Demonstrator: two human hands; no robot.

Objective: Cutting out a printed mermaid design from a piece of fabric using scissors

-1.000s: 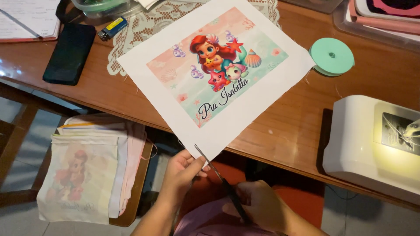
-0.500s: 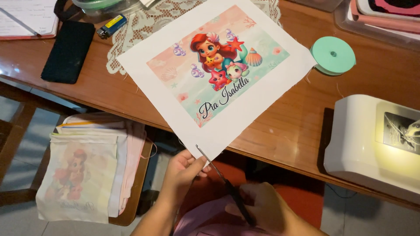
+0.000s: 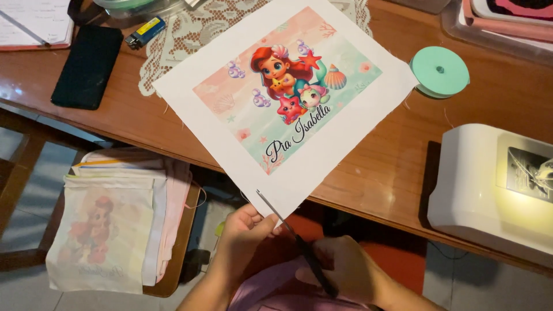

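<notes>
A white square of fabric [image 3: 322, 155] with a printed cartoon mermaid picture lies diagonally on the wooden table [image 3: 380, 167], its near corner hanging over the table's front edge. My left hand [image 3: 245, 230] pinches that near corner from below. My right hand [image 3: 345, 268] grips the dark handles of a pair of scissors [image 3: 291, 236]. The thin blades point up and left and meet the fabric edge at the corner, just beside my left thumb.
A white sewing machine [image 3: 489, 190] stands at the right. A mint green ribbon spool [image 3: 440, 70] lies behind it. At the back left are a black phone [image 3: 87, 66], a lighter [image 3: 144, 31] and a lace doily [image 3: 190, 40]. A stack of printed cloths [image 3: 115, 219] rests on a low stool at the left.
The scissor blades have stayed at the fabric's near corner with both hands holding. The view has shifted only slightly.
</notes>
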